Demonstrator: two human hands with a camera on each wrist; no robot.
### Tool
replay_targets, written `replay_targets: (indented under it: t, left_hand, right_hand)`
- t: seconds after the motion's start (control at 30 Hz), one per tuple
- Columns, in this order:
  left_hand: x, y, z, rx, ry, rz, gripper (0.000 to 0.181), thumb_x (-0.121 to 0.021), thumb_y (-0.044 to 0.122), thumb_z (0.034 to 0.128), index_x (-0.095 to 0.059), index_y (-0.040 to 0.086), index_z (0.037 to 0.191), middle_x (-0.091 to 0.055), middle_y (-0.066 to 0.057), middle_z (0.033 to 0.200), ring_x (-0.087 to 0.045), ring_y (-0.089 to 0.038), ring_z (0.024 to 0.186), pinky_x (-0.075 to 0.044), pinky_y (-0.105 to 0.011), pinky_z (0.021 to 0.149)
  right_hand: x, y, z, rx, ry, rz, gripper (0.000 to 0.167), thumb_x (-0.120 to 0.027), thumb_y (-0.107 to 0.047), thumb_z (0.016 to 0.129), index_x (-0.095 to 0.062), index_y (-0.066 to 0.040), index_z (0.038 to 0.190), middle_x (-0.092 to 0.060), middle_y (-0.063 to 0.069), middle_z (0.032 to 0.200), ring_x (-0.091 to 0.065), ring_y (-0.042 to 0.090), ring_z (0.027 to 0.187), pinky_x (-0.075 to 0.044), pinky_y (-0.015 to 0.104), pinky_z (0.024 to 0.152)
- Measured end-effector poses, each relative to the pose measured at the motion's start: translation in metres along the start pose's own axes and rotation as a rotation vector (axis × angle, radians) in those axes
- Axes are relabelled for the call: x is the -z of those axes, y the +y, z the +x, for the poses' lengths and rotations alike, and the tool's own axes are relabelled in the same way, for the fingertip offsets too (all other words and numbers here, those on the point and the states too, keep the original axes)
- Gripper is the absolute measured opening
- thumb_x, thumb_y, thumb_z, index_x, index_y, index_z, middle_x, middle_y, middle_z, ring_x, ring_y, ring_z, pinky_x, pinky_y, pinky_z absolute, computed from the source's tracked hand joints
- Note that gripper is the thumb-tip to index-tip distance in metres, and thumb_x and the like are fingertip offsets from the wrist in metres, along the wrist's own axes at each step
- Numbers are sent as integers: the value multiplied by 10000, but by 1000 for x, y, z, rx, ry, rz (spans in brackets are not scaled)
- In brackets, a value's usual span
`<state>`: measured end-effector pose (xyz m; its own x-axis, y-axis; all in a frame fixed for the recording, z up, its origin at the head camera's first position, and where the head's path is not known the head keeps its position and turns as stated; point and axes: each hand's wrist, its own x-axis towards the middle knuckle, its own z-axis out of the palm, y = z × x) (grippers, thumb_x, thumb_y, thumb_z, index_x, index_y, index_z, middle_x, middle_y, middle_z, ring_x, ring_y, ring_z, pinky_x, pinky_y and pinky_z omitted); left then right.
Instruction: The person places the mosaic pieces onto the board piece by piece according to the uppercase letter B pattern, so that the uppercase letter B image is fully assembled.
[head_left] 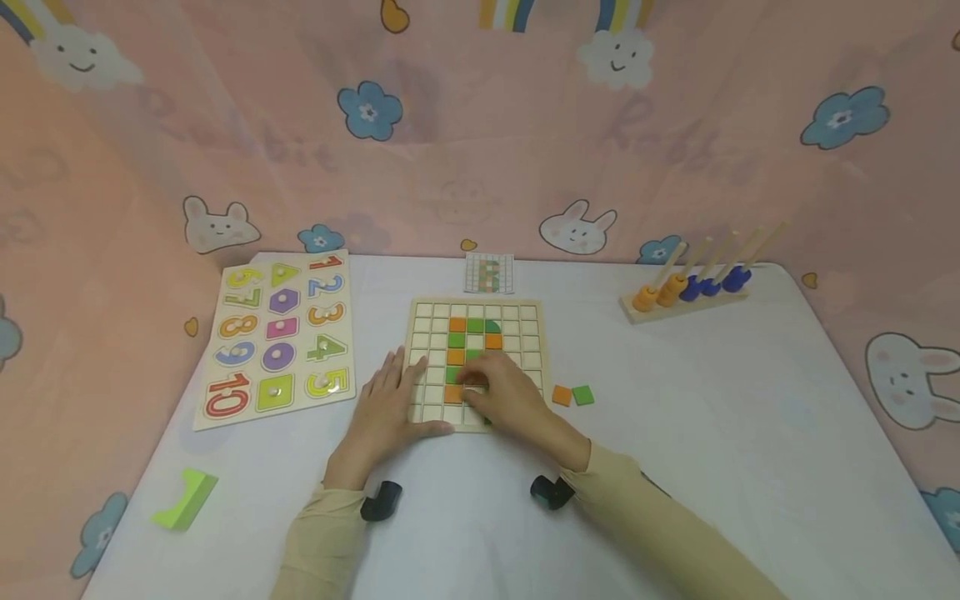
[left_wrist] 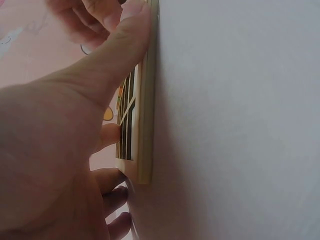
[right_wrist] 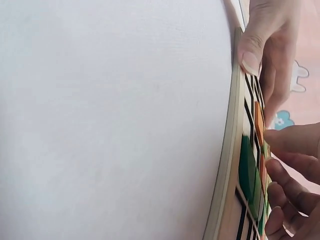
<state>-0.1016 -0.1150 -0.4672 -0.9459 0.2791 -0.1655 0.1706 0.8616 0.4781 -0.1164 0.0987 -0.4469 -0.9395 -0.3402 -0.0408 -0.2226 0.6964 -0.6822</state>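
Note:
A square wooden grid board (head_left: 525, 310) lies on the table, with orange and green square tiles and some curved-edged green pieces set in its cells. My left hand (head_left: 385, 408) rests along its left side, fingers spread and thumb on the near edge. Over the lower middle of the board is my right hand (head_left: 504, 392), its thumb and bent fingers down at the tiles. In the right wrist view, those fingertips are beside an orange tile (right_wrist: 258, 120) and a dark green piece (right_wrist: 246, 167). Whether a tile is pinched between them is hidden.
An orange tile (head_left: 562, 396) and a green tile (head_left: 582, 395) lie right of the board. Behind it is a pattern card (head_left: 490, 273). A number puzzle (head_left: 300, 392) stands left, a bead-peg stand (head_left: 686, 306) at the back right. A light green block (head_left: 187, 500) sits front left.

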Motion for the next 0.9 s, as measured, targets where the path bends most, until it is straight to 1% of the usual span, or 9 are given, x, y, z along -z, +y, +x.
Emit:
replay_targets:
  t: [0.03,0.13,0.27,0.4,0.53,0.6,0.73,0.8,0.9]
  left_hand:
    - [0,0,0,0,1,0,1111,-869,582,809,-336,110,1661,-124,-232,1775,-104,-424,1658,-225,-630,1308]
    - [0,0,-1,4,4,-6,1114,-876,575,805,-336,110,1662,-125,-228,1776,-104,-421,1658,-224,-630,1308]
    - [0,2,-1,8,6,-15,1120,-887,561,799,-335,110,1663,-125,-219,1778,-100,-416,1660,-214,-628,1312]
    - [0,2,-1,5,7,-19,1119,-894,545,799,-337,102,1661,-129,-224,1776,-101,-422,1659,-213,-636,1309]
    - [1,3,-2,6,5,-26,1115,-896,533,801,-336,93,1659,-130,-230,1774,-98,-426,1658,-212,-642,1307]
    - [2,4,-2,5,5,-29,1117,-896,531,801,-334,92,1660,-127,-230,1774,-95,-424,1659,-209,-639,1309]
    - [1,3,-2,3,10,-28,1124,-897,536,798,-330,97,1663,-128,-227,1775,-96,-420,1660,-211,-636,1309]
    - [1,3,-2,2,14,-26,1124,-899,537,795,-332,98,1662,-134,-228,1774,-101,-421,1659,-216,-639,1306]
    - [0,2,-2,1,17,-27,1123,-899,540,794,-335,101,1661,-139,-227,1773,-105,-423,1658,-220,-640,1305]
  right_hand:
    - [2,2,-2,-9,2,0,122,-800,-106,939,-805,-112,1061,-735,30,1113,-626,212,1089,-559,411,960]
    - [10,9,-8,-37,11,4,118,-805,-103,928,-798,-113,1045,-727,29,1099,-605,211,1060,-545,403,932]
    - [25,29,-19,-73,31,6,121,-802,-121,921,-796,-117,1042,-707,43,1138,-563,225,1080,-503,386,920]
    - [42,55,-33,-81,41,15,189,-796,-113,916,-771,-100,1102,-650,103,1216,-494,260,1097,-455,370,897]
    - [59,74,-48,-73,22,14,323,-816,-113,904,-722,-81,1211,-599,160,1286,-453,294,1114,-435,392,903]
    - [66,79,-54,-88,4,0,407,-832,-122,897,-688,-80,1276,-584,168,1315,-455,307,1155,-445,429,947]
    - [73,85,-61,-125,-24,-61,543,-878,-145,860,-643,-66,1343,-571,184,1333,-471,321,1171,-453,459,962]
    - [73,86,-63,-139,-25,-87,572,-895,-150,842,-642,-52,1345,-574,191,1326,-482,322,1164,-457,445,953]
    - [73,87,-65,-141,-11,-105,543,-899,-142,837,-656,-32,1310,-578,203,1307,-497,327,1151,-464,424,933]
